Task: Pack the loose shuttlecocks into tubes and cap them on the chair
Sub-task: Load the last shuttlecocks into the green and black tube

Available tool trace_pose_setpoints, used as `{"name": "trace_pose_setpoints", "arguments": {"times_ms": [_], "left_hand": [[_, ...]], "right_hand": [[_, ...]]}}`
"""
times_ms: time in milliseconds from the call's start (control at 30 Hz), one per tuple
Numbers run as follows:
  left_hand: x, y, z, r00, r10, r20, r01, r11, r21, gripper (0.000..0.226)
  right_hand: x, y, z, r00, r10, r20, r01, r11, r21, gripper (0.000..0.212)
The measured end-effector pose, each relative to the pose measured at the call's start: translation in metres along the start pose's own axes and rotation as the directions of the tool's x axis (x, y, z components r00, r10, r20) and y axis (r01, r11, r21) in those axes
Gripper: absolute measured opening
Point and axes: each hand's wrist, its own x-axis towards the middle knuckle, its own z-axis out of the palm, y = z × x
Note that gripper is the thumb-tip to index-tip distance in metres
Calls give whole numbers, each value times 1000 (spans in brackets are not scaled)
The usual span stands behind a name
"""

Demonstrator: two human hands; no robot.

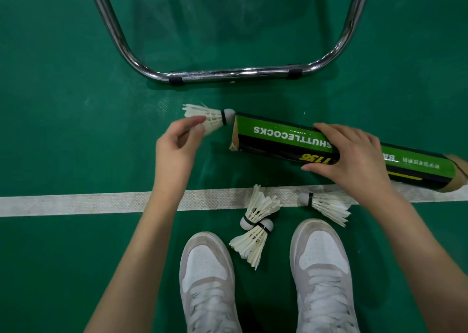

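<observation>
**birdie_bob:** what's going on here?

**courtside_k:** Left hand pinches a shuttlecock by the feathers, cork pointing at 3 o'clock, right at the open mouth of the tube. My guess is it goes in cork-first so the feathers don't crumple. Right hand is wrapped over the tube's middle, holding it flat and steady on the green floor so the mouth doesn't roll away.

**birdie_bob:** more to pack?

**courtside_k:** Yep. A crossed pair lies between the shoes at 6 o'clock from the tube, and a single one sits on the white line below the right wrist. All loose and close, easy grabs.

**birdie_bob:** chair?

**courtside_k:** Only its chrome frame shows, at 12 o'clock. No cap visible, so early days I'd say.
</observation>
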Motion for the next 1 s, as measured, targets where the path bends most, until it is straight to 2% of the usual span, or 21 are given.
{"name": "trace_pose_setpoints", "arguments": {"times_ms": [133,233,533,700,867,1000], "left_hand": [[-20,-2,-4,998,39,44,-41,997,63,10],[-26,-2,3,997,-13,79,10,999,42,8],[-28,1,22,993,-34,112,45,994,-97,48],[-25,0,25,990,-40,133,54,993,-103,51],[-27,-6,24,956,-16,293,49,993,-107,45],[-30,-7,21,943,-20,332,80,982,-168,48]], "right_hand": [[-2,-2,2,1000,-13,-2,13,1000,-3,81],[-5,-6,5,999,-34,-3,34,999,-4,81],[-5,-16,8,998,-60,17,60,998,-3,81],[-7,-16,8,998,-68,7,68,998,-6,81],[-10,-17,10,997,-78,27,79,997,-16,81],[-11,-18,11,996,-84,35,85,996,-16,81]]}}
